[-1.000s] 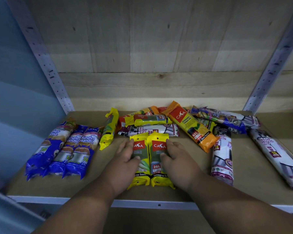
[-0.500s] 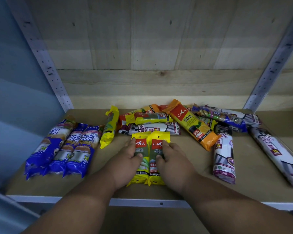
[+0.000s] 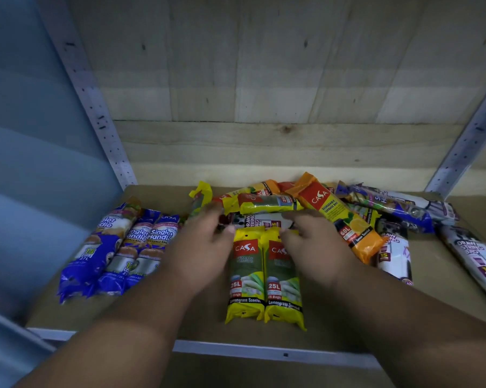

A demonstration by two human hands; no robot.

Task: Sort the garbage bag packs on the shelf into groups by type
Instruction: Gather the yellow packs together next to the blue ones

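Two yellow packs (image 3: 264, 275) lie paired; my left hand (image 3: 199, 247) and right hand (image 3: 314, 247), seemingly empty and loose-fingered, should next take the matching pack (image 3: 267, 204) behind.

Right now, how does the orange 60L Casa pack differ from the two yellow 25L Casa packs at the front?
The orange 60L pack is longer, labelled lemon scented, and lies diagonally with its top end propped on the unsorted pile. The yellow 25L packs are shorter, lemongrass scented, and lie flat side by side, square to the shelf edge. Both types carry the red Casa logo panel.
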